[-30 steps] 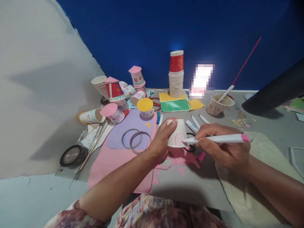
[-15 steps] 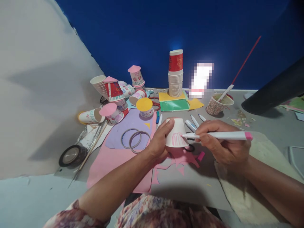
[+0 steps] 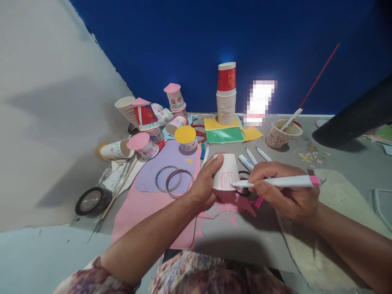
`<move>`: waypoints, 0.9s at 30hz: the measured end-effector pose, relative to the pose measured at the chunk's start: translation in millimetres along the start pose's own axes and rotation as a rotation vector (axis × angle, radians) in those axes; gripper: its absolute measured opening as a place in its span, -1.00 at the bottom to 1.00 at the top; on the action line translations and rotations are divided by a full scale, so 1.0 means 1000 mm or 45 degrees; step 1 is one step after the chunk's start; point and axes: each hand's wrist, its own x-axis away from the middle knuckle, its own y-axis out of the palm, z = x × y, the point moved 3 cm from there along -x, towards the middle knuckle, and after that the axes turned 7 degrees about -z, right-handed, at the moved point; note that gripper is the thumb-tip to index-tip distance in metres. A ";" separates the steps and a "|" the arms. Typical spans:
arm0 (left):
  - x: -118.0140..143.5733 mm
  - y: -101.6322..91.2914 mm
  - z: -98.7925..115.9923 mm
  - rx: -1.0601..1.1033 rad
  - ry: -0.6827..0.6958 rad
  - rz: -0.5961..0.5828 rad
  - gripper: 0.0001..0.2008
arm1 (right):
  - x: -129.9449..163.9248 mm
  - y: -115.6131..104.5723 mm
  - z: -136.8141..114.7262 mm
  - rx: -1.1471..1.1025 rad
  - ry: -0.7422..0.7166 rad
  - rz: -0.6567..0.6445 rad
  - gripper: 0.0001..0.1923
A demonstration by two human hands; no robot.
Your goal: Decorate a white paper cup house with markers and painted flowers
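My left hand (image 3: 208,179) grips a white paper cup (image 3: 229,165) from its left side, the cup turned upside down with its wide rim low. A pink striped arch is drawn on the cup's front. My right hand (image 3: 284,192) is closed around a white felt-tip marker (image 3: 288,181) with a pink end, its tip at the lower right of the drawing. Below the cup lie pink paper scraps (image 3: 234,202) and a pink marker cap (image 3: 259,201). Black scissor handles (image 3: 243,176) show partly behind the cup.
Decorated cups with paper roofs (image 3: 143,141) stand at left, beside black tape (image 3: 92,201) and two bangles (image 3: 177,183). A cup stack (image 3: 226,108) stands at the back. Several markers (image 3: 251,156) lie behind my hands. Right are a patterned cup (image 3: 278,139) and a cloth (image 3: 333,228).
The marker tip has moved down and slightly left along the drawing's right side, and the arch looks more outlined. My left hand still grips the cup, nearly in place.
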 end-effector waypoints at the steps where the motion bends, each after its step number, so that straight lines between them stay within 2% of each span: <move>1: 0.000 0.000 0.000 -0.001 0.013 0.006 -0.45 | 0.000 -0.001 0.000 0.025 -0.003 0.047 -0.89; 3: -0.001 0.000 0.001 -0.013 0.036 0.012 -0.45 | 0.001 -0.003 0.001 0.050 0.003 0.102 -0.89; 7: -0.001 0.000 -0.001 -0.022 -0.021 -0.005 -0.42 | 0.000 0.000 0.004 -0.035 0.030 -0.033 -0.85; 11: -0.001 -0.001 -0.001 -0.030 0.015 -0.004 -0.43 | 0.000 -0.002 0.005 0.009 0.037 0.072 -0.87; 15: -0.001 -0.003 -0.001 -0.065 0.001 0.006 -0.43 | -0.001 0.001 0.006 -0.085 0.084 -0.032 -0.85; 21: 0.001 -0.010 -0.002 -0.047 -0.013 0.055 -0.44 | 0.002 0.001 0.013 -0.070 0.124 0.107 -0.86; 27: 0.001 -0.014 -0.002 -0.005 -0.072 0.023 -0.39 | 0.003 0.008 0.020 -0.235 0.269 0.004 -0.81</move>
